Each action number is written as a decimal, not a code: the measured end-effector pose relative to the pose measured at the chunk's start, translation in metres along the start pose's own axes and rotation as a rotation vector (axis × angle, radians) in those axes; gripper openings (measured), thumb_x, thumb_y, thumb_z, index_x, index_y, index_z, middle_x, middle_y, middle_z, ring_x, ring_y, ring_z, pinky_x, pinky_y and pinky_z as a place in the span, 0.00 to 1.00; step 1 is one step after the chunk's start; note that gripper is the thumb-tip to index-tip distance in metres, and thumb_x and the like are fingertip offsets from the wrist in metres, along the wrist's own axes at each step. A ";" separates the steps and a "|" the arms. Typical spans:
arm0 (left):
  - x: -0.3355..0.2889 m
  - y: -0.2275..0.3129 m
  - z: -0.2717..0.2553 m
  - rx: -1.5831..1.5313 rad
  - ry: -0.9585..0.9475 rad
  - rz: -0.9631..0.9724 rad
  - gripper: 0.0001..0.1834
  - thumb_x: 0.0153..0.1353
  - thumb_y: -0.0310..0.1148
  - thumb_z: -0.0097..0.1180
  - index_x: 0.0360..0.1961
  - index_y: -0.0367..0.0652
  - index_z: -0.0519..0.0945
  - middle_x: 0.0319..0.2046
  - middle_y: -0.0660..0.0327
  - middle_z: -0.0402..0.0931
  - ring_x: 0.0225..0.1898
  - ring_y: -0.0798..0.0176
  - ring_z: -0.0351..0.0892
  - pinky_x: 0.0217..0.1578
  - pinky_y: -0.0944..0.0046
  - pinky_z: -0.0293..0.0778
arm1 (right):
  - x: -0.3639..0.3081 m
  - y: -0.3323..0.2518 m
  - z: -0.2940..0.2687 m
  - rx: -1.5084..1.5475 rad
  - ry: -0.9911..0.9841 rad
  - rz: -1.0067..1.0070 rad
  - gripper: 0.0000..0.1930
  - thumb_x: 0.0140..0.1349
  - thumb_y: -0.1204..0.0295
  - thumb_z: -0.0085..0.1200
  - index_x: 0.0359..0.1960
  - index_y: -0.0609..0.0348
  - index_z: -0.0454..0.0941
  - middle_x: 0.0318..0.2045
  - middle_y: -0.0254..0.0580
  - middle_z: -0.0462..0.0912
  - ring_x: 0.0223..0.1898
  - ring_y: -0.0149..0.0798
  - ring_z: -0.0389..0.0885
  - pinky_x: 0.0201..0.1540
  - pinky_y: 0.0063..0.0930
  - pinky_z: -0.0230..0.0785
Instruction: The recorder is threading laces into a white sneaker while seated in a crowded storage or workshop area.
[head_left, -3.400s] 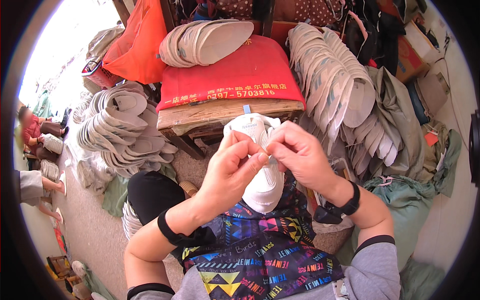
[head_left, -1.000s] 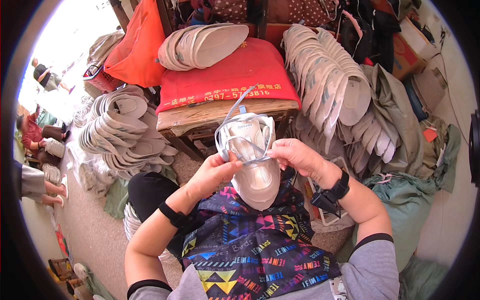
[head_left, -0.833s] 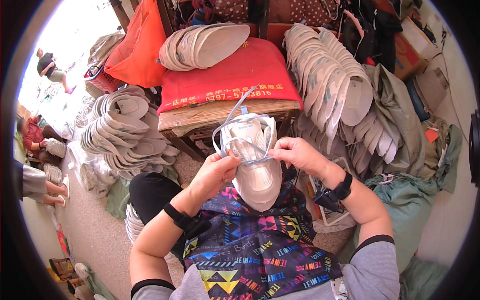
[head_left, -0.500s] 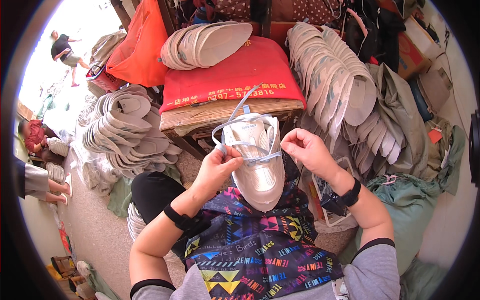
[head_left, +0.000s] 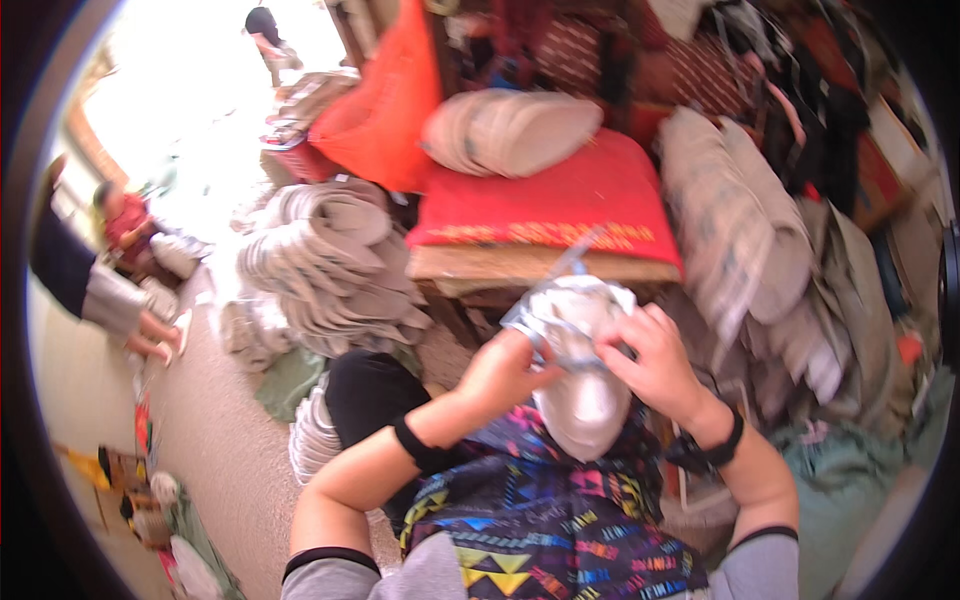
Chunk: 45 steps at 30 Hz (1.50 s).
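A white shoe (head_left: pixel 583 415) rests in my lap with its toe toward me, blurred by motion. A light blue-grey shoelace (head_left: pixel 577 362) crosses its upper, and a loose end rises past the tongue toward the stool. At the shoe's left edge my left hand (head_left: pixel 500 377) is closed, thumb toward the lace, apparently pinching it; its other fingertips are partly hidden. From the right, my right hand (head_left: pixel 655 360) reaches over the lacing with curled fingers, pinched at the lace. A patterned dark apron (head_left: pixel 540 510) lies under the shoe.
Ahead stands a wooden stool (head_left: pixel 540 268) with a red cover (head_left: pixel 560 205), bearing a small stack of pale shoe pieces (head_left: pixel 510 135). Larger stacks rise at left (head_left: pixel 310 265) and right (head_left: pixel 735 220). An orange bag (head_left: pixel 375 110) hangs beside the stool. Other people are at far left.
My right hand has moved in from beside the shoe onto its lacing. My left hand stays at the shoe's left edge. The whole view has shifted, with the scene sitting further right and lower.
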<state>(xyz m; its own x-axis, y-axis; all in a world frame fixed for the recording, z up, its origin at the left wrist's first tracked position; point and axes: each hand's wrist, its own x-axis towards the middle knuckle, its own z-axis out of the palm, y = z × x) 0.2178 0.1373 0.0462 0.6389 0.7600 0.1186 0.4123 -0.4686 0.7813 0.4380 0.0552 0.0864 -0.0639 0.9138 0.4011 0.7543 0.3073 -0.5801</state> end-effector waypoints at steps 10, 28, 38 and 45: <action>-0.006 0.012 0.010 -0.161 0.122 0.182 0.10 0.52 0.31 0.69 0.30 0.44 0.78 0.22 0.63 0.68 0.23 0.64 0.69 0.25 0.64 0.67 | 0.000 -0.010 0.004 -0.255 -0.223 -0.139 0.08 0.47 0.66 0.65 0.27 0.49 0.78 0.30 0.32 0.77 0.42 0.41 0.72 0.47 0.40 0.59; 0.007 0.008 0.018 -0.459 0.070 -0.032 0.09 0.53 0.24 0.67 0.30 0.41 0.77 0.21 0.74 0.60 0.23 0.78 0.57 0.23 0.73 0.59 | 0.003 0.004 0.000 -0.213 -0.327 0.032 0.05 0.51 0.68 0.58 0.29 0.51 0.76 0.30 0.35 0.78 0.38 0.42 0.79 0.44 0.39 0.60; 0.008 0.008 0.015 -0.471 0.035 -0.044 0.09 0.53 0.23 0.66 0.29 0.42 0.76 0.21 0.74 0.60 0.24 0.78 0.57 0.24 0.73 0.59 | 0.001 0.011 0.002 -0.062 -0.347 0.054 0.05 0.53 0.69 0.57 0.31 0.50 0.78 0.32 0.33 0.77 0.41 0.40 0.77 0.47 0.38 0.59; 0.010 0.010 0.011 -0.396 0.010 0.006 0.10 0.52 0.22 0.66 0.29 0.42 0.75 0.22 0.73 0.60 0.24 0.76 0.58 0.24 0.71 0.61 | 0.006 0.003 -0.002 0.087 -0.382 0.032 0.04 0.51 0.70 0.56 0.29 0.52 0.79 0.30 0.35 0.79 0.39 0.41 0.79 0.44 0.40 0.62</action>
<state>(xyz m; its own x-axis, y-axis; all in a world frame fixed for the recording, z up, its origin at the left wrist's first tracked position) 0.2357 0.1351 0.0480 0.6335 0.7631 0.1279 0.1251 -0.2641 0.9564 0.4413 0.0614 0.0888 -0.2921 0.9512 0.0990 0.7026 0.2837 -0.6526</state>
